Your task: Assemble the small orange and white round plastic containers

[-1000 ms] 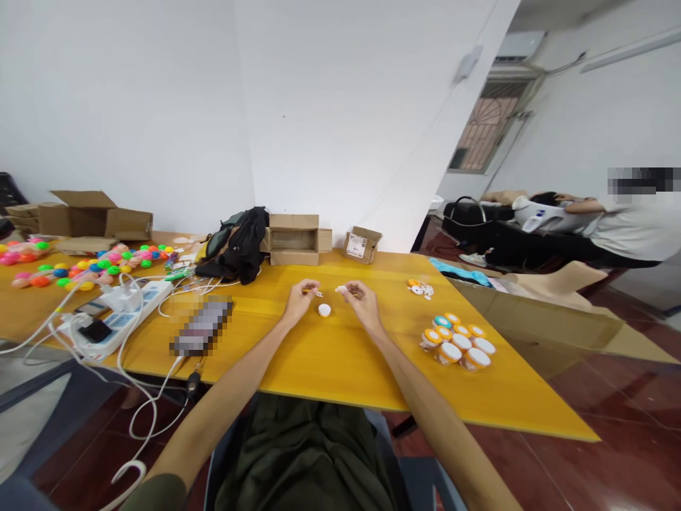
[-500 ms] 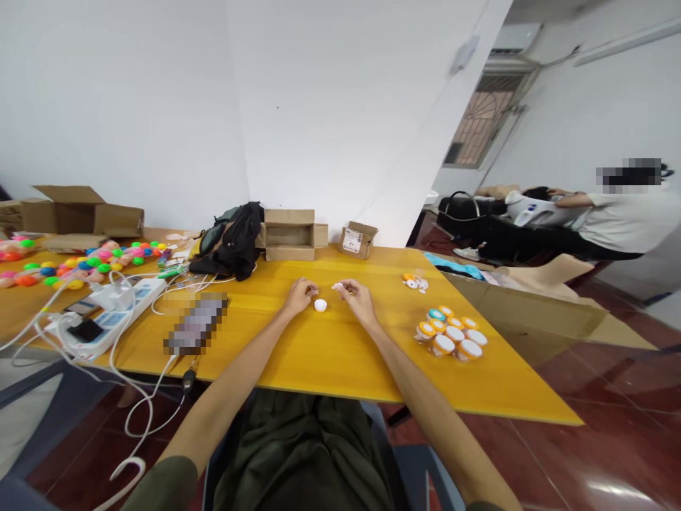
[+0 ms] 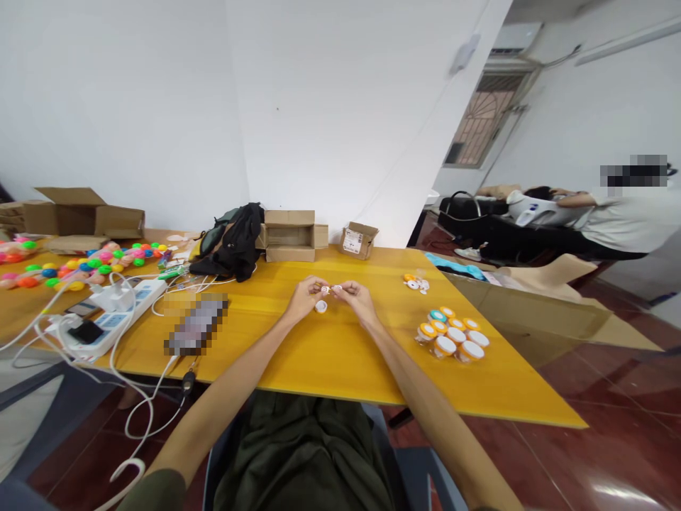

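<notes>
My left hand pinches a small white piece with dark marks between thumb and fingertips. Opposite it, my right hand grips a similar small white piece. The two pieces are close together above the yellow table; whether they touch I cannot tell. Just below my fingers, a small white round cup rests on the tabletop, nearest my left hand. Finer detail of the pieces is too small to make out.
Several round orange-and-white tubs, one with a teal rim, stand at the right. Small orange and white parts lie behind them. Cardboard boxes and a black bag line the back. A power strip and phone occupy the left.
My hands have come closer together, bringing the two small white pieces nearly side by side. The white cup has tipped a little, and its opening shows differently.
</notes>
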`<state>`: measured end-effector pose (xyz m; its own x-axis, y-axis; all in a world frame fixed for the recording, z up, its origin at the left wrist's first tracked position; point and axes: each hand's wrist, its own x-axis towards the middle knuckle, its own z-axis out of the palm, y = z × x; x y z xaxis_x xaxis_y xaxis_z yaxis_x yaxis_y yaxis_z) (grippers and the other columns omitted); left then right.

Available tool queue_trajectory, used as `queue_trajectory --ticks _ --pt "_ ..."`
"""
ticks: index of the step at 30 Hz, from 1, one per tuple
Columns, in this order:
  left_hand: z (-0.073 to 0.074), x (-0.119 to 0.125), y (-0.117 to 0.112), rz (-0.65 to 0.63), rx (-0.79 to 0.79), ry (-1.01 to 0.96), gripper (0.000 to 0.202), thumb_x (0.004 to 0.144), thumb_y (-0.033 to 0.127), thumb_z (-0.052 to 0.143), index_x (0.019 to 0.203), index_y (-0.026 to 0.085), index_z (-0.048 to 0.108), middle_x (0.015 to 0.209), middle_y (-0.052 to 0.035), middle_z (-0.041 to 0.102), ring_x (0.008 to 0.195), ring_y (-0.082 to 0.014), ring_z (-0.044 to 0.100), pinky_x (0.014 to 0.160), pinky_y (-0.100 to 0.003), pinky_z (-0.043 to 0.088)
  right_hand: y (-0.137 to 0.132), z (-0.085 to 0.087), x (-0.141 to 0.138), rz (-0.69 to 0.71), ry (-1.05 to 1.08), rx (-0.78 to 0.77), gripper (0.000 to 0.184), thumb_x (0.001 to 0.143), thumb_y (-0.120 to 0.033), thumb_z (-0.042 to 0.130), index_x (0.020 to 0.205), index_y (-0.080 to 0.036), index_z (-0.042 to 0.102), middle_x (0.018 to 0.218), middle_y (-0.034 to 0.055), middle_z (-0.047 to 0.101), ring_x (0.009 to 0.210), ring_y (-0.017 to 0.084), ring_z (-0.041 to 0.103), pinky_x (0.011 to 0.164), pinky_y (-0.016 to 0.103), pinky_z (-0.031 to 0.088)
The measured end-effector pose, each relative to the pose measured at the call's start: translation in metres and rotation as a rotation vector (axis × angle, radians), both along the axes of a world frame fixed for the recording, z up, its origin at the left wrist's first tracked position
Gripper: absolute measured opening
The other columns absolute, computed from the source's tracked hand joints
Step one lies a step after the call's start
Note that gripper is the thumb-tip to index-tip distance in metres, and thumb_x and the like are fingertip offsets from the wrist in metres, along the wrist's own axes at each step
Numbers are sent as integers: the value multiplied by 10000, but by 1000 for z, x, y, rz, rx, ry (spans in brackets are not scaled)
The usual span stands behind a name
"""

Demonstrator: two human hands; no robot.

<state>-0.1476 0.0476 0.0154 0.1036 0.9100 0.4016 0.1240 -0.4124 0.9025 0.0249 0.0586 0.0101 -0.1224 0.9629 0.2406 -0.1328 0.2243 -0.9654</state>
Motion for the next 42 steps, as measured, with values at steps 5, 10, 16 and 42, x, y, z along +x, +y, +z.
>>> queue_trajectory --ticks 5,10,16,42 --pt "2 6 -4 39 100 24 84 732 191 742 813 179 719 864 -26 699 779 -143 671 758 -267 559 -3 2 -2 55 -30 41 442 516 -555 881 689 -213 659 754 36 739 773 223 710 801 390 579" --pt "4 6 -7 69 128 55 99 734 123 702 808 185 721 840 -14 682 763 -137 666 758 -266 563 -6 3 -3 67 -24 58 421 553 -563 862 718 -215 691 807 38 740 826 221 705 838 389 567" --pt "5 8 -10 105 144 54 121 736 102 675 807 188 722 851 -16 688 774 -143 673 762 -275 569 -6 4 -1 80 -4 46 437 584 -591 842 768 -216 715 851 50 758 842 221 706 832 378 565" --pt "2 6 -6 58 46 -1 147 725 148 709 857 193 756 900 -41 754 831 -173 707 823 -307 590 -8 1 -3 147 137 -61 465 585 -599 863 764 -219 663 847 55 754 805 234 743 827 417 626"
